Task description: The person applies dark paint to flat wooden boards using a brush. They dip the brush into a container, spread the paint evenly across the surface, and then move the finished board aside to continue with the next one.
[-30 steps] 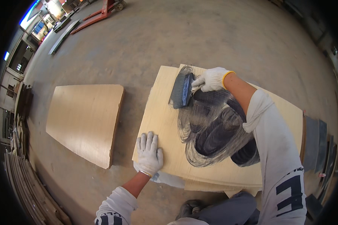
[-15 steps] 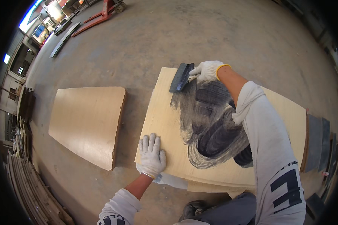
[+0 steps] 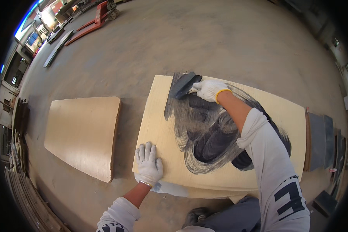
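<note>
A pale, thin wooden board (image 3: 152,116) lies in front of me, with wet-looking black paint (image 3: 208,145) spread in loops and streaks over its middle. In a white glove, my right hand (image 3: 210,90) is closed round the short handle of a wide flat brush (image 3: 185,85). The brush's dark head rests on the board near the far left corner, among fresh black streaks. My left hand (image 3: 148,164), also gloved, lies flat with fingers spread on the board's near left corner, holding nothing.
Left of my board, another tan board (image 3: 81,135) lies across a strip of concrete floor. Dark panels (image 3: 321,135) stand close to the right end. Long strips (image 3: 34,205) are stacked at lower left. A red pallet jack (image 3: 94,23) stands far left.
My right hand has drawn the brush across the far left corner, a little to the right along the board, leaving a new black streak there. My left hand stays on its corner.
</note>
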A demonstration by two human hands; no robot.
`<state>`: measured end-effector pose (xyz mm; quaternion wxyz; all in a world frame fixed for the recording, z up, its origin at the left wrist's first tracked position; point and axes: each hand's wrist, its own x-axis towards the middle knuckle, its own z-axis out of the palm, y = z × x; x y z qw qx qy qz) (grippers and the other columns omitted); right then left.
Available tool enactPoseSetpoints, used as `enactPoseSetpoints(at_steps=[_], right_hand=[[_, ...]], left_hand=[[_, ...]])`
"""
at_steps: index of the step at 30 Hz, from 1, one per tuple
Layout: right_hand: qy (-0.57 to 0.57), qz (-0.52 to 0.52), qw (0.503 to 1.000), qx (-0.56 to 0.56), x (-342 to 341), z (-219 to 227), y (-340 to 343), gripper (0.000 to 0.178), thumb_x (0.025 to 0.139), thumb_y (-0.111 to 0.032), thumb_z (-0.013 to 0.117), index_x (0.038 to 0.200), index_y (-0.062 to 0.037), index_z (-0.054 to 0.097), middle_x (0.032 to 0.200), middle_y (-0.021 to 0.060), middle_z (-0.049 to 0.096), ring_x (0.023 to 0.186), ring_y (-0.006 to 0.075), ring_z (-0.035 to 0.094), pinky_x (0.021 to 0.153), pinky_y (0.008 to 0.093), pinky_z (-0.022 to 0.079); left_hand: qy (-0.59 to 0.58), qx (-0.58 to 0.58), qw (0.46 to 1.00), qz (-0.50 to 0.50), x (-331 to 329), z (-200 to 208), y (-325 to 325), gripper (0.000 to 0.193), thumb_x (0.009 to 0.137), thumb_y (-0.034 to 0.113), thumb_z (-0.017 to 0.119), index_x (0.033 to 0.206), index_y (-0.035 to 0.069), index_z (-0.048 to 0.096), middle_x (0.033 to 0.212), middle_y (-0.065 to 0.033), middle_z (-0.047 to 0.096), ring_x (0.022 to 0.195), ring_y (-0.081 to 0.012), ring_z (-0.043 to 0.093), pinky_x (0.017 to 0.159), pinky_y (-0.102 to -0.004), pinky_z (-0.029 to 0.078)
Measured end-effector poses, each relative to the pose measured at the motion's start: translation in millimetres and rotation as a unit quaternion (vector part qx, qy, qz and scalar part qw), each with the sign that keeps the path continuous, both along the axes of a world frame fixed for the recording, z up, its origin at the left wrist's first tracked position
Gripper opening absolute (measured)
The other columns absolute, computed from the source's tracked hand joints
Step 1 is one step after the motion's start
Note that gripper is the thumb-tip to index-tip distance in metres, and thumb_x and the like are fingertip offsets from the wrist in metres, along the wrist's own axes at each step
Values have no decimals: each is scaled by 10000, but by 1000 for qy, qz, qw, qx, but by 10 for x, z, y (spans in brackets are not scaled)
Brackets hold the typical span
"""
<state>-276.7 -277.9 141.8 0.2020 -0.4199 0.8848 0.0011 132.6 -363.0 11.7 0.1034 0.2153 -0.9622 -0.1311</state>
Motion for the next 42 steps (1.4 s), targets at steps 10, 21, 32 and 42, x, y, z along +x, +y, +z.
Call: enactPoseSetpoints(at_steps=[10, 21, 32, 42], right_hand=[[-70, -275, 957, -69, 369, -373, 37, 489, 1004, -239, 552, 1421, 8, 616, 1439, 273, 688, 1353, 416, 668, 1113, 515, 540], [-118, -235, 964, 30, 290, -163, -276, 500, 1104, -406, 456, 1519, -197, 641, 1636, 82, 578, 1489, 242, 565, 1204, 398, 436], [-69, -346, 932, -84, -96, -395, 597, 450, 1043, -258, 525, 1412, -35, 654, 1436, 204, 708, 1356, 409, 658, 1127, 509, 520], [-87, -285, 951, -88, 435, -366, 265, 486, 1038, -268, 533, 1426, 3, 645, 1424, 228, 715, 1288, 398, 716, 1057, 532, 569]], left_hand=[[3, -22, 1000, 8, 102, 6, -20, 673, 913, 231, 623, 1514, -59, 537, 1628, -288, 488, 1533, -550, 372, 1306, -662, 200], [3, -25, 1000, 7, 94, -22, -9, 664, 923, 207, 601, 1525, -65, 532, 1637, -288, 481, 1550, -534, 361, 1312, -655, 185], [-15, -42, 999, -2, 66, -23, -18, 681, 926, 222, 585, 1541, -60, 516, 1646, -295, 465, 1558, -537, 344, 1317, -649, 169], [-8, -41, 999, -17, 68, -122, -49, 681, 916, 209, 597, 1528, -74, 498, 1646, -311, 446, 1547, -560, 337, 1303, -674, 178]])
